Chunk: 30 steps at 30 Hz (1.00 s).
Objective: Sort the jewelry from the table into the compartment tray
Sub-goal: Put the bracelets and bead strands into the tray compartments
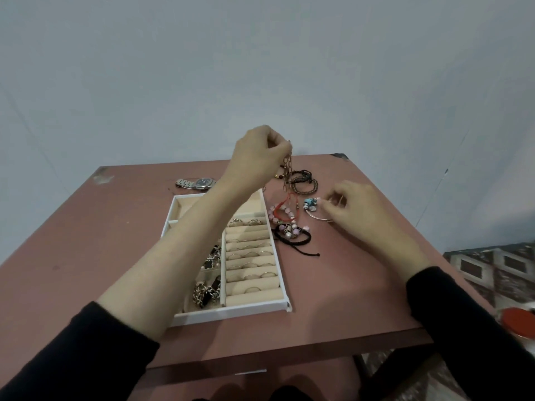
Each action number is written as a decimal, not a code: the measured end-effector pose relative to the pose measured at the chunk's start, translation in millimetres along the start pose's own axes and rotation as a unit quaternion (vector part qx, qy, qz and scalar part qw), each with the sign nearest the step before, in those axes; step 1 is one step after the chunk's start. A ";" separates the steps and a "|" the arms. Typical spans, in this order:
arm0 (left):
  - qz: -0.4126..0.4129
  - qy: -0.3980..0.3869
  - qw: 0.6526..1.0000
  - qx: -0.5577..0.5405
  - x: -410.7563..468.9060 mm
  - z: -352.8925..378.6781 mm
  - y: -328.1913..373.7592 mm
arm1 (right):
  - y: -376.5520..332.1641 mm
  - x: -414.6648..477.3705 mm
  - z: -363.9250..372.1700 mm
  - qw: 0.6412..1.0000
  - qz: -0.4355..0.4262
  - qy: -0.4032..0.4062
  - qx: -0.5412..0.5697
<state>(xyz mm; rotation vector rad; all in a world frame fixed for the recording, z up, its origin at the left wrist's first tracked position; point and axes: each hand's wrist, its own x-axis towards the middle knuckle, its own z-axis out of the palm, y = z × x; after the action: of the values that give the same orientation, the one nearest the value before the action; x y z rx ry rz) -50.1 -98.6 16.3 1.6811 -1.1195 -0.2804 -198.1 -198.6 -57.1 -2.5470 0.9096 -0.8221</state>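
My left hand (257, 157) is raised above the table's far side and pinches the top of a gold chain bracelet (287, 172), which hangs down beside the tray. My right hand (356, 206) rests on the table with curled fingers pinching a thin bangle (320, 217) that carries blue and silver charms (311, 204). The white compartment tray (254, 309) lies under my left forearm; rings sit in its right-hand rolls and black and silver pieces (207, 290) lie in its left compartments.
On the table right of the tray lie pink bead bracelets with red cord (285, 218), a black braided cord (295, 241) and brown woven bracelets (304, 180). A steel watch (197, 183) lies behind the tray. A red-lidded jar (518, 321) stands off the table at right.
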 end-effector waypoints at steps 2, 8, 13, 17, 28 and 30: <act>-0.005 0.003 0.999 -0.038 -2.7 -9.2 0.5 | -4.7 19.0 0.2 1.000 -0.006 0.011 -0.024; -0.036 -0.009 0.993 -0.110 -15.3 -29.6 -5.3 | -7.1 66.2 25.3 0.984 -0.019 -0.103 -0.147; -0.057 -0.012 0.990 -0.125 -26.3 -46.3 -7.7 | -13.0 78.5 25.2 0.973 -0.022 -0.131 -0.189; -0.072 -0.014 0.987 -0.142 -37.2 -61.4 -7.0 | -13.8 76.3 15.9 0.998 0.016 -0.042 -0.042; -0.099 -0.052 0.979 -0.168 -96.7 -94.3 -17.2 | -88.5 10.3 -11.6 0.935 0.063 0.049 0.346; -0.103 -0.057 0.979 -0.164 -107.8 -94.8 -21.1 | -104.3 -1.5 -10.5 0.926 0.065 0.028 0.370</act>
<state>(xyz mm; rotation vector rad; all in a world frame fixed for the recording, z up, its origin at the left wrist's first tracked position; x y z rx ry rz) -34.5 45.2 3.6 1.4974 -0.9226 -0.6655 -155.8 -120.6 -1.3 -1.7960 0.6107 -0.9695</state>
